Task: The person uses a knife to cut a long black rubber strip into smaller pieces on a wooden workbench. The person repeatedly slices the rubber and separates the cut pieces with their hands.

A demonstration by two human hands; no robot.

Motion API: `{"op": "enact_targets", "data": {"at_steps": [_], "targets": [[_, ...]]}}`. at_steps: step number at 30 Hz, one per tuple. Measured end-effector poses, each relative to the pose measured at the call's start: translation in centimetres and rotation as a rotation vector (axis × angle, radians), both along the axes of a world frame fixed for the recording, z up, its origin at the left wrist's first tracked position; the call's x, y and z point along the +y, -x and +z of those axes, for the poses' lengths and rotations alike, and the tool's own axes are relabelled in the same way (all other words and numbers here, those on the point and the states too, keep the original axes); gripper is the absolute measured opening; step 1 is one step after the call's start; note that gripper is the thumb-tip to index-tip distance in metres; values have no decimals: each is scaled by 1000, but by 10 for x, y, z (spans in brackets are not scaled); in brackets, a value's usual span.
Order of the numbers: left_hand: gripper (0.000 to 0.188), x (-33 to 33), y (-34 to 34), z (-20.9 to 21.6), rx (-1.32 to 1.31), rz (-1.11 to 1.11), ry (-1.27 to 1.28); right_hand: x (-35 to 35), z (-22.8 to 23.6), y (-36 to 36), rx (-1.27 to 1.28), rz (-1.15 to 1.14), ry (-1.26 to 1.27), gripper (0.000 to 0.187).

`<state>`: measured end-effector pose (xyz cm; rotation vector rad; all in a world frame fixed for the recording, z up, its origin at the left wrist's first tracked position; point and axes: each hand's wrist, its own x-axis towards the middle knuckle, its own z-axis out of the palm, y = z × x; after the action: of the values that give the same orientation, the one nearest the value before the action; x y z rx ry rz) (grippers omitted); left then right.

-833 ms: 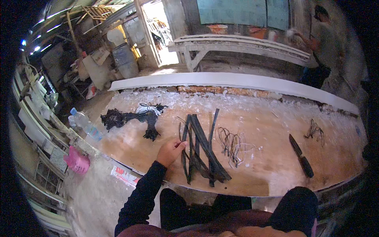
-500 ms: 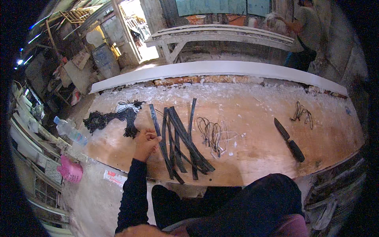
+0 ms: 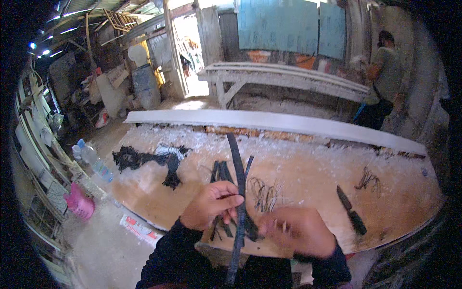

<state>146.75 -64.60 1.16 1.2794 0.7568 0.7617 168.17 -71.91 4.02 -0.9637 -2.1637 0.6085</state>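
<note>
My left hand (image 3: 211,204) pinches a long flat black strip (image 3: 234,156) between thumb and fingers. The strip is raised off the table and runs upright, its lower end hanging towards my lap. Close by on the right is my right hand (image 3: 301,231), smeared by motion, so its fingers cannot be read. Beneath and behind my hands lie more black strips (image 3: 221,171), partly hidden. A loose tangle of thin dark and pale cords (image 3: 263,192) rests beyond my right hand. Farther right lies a black-handled knife (image 3: 351,209) with a dark blade.
A bundle of black cords (image 3: 139,159) lies at the table's left, a small cord tangle (image 3: 368,180) at the right. A raised white edge (image 3: 269,123) borders the wooden table (image 3: 313,173). Left stand a bottle (image 3: 96,161) and pink basket (image 3: 79,204). A person (image 3: 385,72) stands behind.
My left hand has lifted one black strip from the pile and moved right with it. My right hand has come into view. The view has tilted upward.
</note>
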Motion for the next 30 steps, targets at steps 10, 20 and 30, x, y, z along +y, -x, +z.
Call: {"op": "enact_targets", "data": {"at_steps": [10, 20, 30], "targets": [[15, 78, -115, -57, -141, -74, 48, 96, -98, -57, 761, -280, 426, 13], [15, 94, -120, -104, -172, -73, 143, 99, -124, -55, 480, -502, 105, 12], [19, 91, -112, -99, -143, -169, 223, 90, -113, -52, 771, -413, 414, 13]]}}
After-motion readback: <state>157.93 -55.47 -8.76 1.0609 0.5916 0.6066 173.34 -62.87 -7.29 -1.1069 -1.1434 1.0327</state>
